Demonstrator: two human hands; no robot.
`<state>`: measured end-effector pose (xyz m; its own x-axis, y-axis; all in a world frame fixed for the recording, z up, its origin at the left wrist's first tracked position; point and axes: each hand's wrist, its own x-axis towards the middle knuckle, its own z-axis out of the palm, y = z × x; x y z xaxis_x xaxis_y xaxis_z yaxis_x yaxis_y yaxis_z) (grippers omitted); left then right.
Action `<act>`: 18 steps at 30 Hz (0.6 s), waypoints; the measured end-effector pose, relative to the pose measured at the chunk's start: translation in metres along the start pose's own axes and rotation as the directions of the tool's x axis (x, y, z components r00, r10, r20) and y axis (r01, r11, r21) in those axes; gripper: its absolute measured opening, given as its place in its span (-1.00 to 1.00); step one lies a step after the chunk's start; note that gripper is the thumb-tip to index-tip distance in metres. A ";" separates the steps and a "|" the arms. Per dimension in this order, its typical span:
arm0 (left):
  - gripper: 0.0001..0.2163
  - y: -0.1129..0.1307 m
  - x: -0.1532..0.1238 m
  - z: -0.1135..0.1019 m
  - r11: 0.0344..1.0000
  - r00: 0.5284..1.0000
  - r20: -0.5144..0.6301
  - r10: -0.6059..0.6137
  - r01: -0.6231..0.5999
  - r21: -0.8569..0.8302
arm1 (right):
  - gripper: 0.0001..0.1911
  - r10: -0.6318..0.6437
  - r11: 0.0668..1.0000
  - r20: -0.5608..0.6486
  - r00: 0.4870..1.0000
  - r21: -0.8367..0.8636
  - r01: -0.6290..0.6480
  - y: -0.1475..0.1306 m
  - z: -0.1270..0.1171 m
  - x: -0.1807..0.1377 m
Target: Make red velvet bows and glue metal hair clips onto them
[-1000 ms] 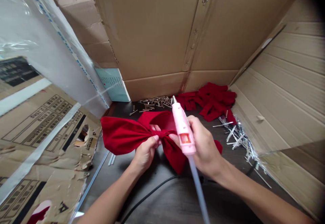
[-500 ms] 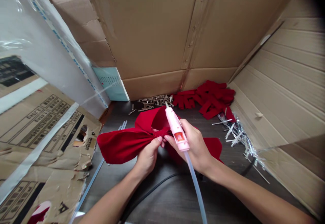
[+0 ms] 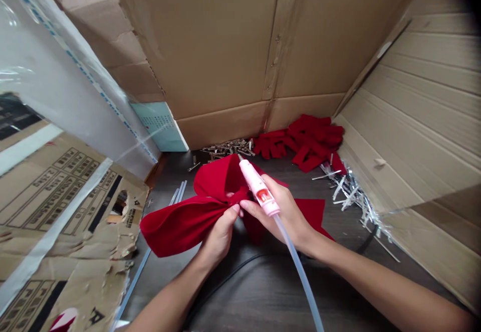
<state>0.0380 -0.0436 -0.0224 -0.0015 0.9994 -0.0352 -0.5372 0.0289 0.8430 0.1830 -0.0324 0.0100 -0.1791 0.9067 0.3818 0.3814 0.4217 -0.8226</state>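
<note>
Red bow (image 3: 180, 226) held up over dark table (image 3: 270, 297), center pinched by left hand (image 3: 218, 232). Right hand (image 3: 285, 212) wraps pink glue gun (image 3: 251, 177), thumb at bow center; gun partly blocks bow. Behind: metal clips (image 3: 233, 148), red fabric pile (image 3: 313, 139). Right: silvery scraps (image 3: 353, 194) along cardboard wall (image 3: 406, 156). Left: clear sticks (image 3: 179, 192). Black cable (image 3: 233, 272) nearer the viewer.

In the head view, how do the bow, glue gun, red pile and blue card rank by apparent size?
1. Bow
2. Red pile
Unranked: glue gun and blue card; they look similar, and the gun is nearer the camera.
</note>
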 end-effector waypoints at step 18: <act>-0.86 0.005 -0.003 0.004 0.998 0.998 0.000 -0.062 0.062 0.029 | -0.81 0.088 0.978 -0.102 0.991 0.199 -0.067 -0.002 0.010 -0.004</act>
<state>0.0392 -0.0459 -0.0160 0.0315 0.9957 -0.0871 -0.5116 0.0910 0.8544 0.1740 -0.0366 0.0058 -0.0513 0.9358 0.3487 0.2047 0.3516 -0.9135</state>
